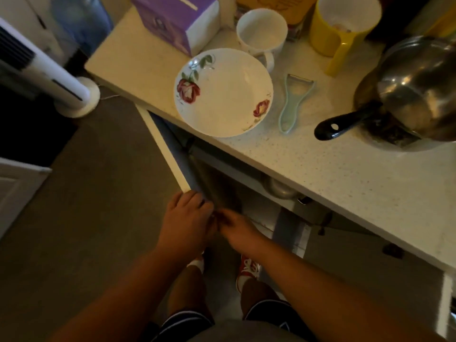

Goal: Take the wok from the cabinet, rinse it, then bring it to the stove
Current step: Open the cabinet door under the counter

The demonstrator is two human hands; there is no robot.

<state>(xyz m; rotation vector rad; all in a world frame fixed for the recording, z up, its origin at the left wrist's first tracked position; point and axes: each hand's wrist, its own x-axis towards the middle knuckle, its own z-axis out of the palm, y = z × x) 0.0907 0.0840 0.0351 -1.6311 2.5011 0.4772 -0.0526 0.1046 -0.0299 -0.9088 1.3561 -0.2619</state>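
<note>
The cabinet door (161, 146) under the counter stands open, its white edge running down to my left hand (186, 218). That hand's fingers curl over the door's lower corner. My right hand (240, 232) is blurred and meets the left hand's fingertips just inside the opening. A dark blurred shape (209, 183) lies inside the cabinet right above both hands; I cannot tell whether it is the wok. Deeper inside, under the counter edge, a rounded metal pot (280, 190) shows. Whether the right hand holds anything is hidden by blur.
On the speckled counter (333, 174) sit a rose-patterned bowl (223, 92), a white mug (261, 33), a green peeler (294, 102), a yellow jug (343, 28) and a black-handled pan with a steel bowl (414, 95). A white tower fan (61, 80) stands on the floor at left.
</note>
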